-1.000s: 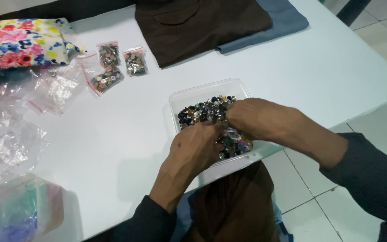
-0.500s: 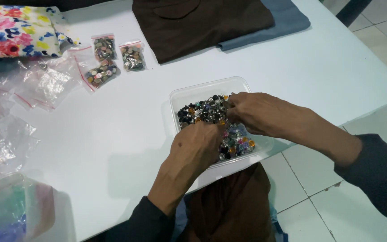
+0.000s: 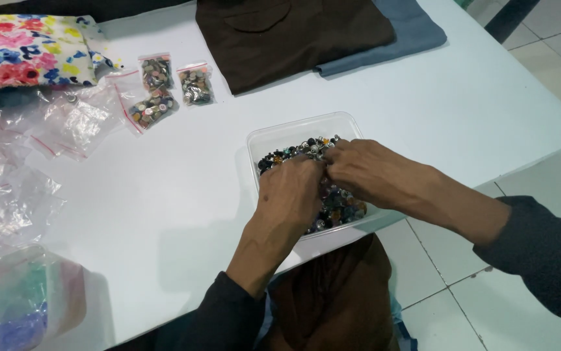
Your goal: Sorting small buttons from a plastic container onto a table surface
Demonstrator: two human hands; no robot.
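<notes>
Both hands are down in the clear plastic tub (image 3: 274, 140) of mixed buttons (image 3: 293, 151), which sits at the near edge of the white worktop (image 3: 183, 195), right in front of the person. The left hand (image 3: 291, 195) comes in from below and lies palm-down over the middle of the pile, fingers curled in. The right hand (image 3: 365, 170) reaches in from the right side, fingertips meeting the left's over the buttons. They look pinched together on something small, but I can't tell what, the knuckles hide it. The tub's long side runs roughly away from the person, slightly slanted, and the uncovered buttons lie at its far-left end, just past the fingers of both hands.

Nothing's in the way. Three small zip bags of buttons (image 3: 157, 91) sit well apart to the upper left, beside empty clear bags (image 3: 79, 123) and a floral fabric (image 3: 30, 49). Folded brown cloth (image 3: 293, 36) on grey cloth (image 3: 410, 29) lies at the far edge.
</notes>
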